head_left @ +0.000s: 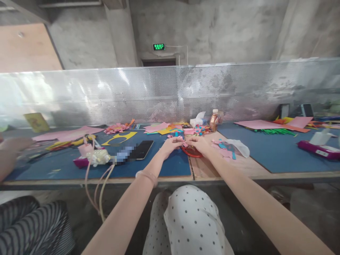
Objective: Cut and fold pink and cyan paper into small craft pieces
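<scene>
My left hand [170, 146] and my right hand [200, 144] meet at the middle of the table, fingertips almost touching. Between them is a small pink piece [185, 144], pinched by both hands; its exact shape is too small to make out. Just below my right hand shows the red rim of a round container [195, 154], partly covered by the hand. Pink and blue cut scraps [225, 151] lie to the right of it. Beyond my fingers rests a pink and blue paper-like flower [199, 130].
To the left lie a black phone [143, 149], a purple device [81, 162] with tubes, and yellow cut-out sheets [124, 136]. A bottle [214, 119] and tissue pack [198, 121] stand at the back. Another person's arm [13, 152] is at far left.
</scene>
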Demonstrator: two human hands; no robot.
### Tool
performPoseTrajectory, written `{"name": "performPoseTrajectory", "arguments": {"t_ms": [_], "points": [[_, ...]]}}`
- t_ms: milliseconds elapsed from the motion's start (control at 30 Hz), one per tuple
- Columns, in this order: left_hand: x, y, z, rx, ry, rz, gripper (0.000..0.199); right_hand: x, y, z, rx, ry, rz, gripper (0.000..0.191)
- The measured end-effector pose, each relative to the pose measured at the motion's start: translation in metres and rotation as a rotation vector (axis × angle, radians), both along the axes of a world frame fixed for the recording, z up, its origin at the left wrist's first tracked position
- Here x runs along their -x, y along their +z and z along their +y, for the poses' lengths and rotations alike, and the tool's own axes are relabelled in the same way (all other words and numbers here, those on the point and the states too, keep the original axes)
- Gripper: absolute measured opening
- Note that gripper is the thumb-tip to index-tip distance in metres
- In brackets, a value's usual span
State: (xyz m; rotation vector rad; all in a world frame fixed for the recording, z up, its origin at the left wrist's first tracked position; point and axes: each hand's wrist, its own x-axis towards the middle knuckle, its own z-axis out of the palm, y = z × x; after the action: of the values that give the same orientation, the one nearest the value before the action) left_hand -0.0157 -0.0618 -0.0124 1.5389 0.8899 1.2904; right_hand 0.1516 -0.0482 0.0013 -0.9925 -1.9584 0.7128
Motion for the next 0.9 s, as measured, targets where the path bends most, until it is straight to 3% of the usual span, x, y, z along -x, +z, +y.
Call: {"name": "performPoseTrajectory", "arguments": {"t_ms": [367,900], "points": [[0.000,0.002,0.000,0.039,0.012,-0.081,0.030,0.004,0.013,-0.015,-0.040,0.002,-0.116,0.012],[0.001,0.001,0.002,0.070,-0.049,-0.136,0.032,0.004,0.011,-0.016,-0.111,-0.018,-0.141,0.021]]}}
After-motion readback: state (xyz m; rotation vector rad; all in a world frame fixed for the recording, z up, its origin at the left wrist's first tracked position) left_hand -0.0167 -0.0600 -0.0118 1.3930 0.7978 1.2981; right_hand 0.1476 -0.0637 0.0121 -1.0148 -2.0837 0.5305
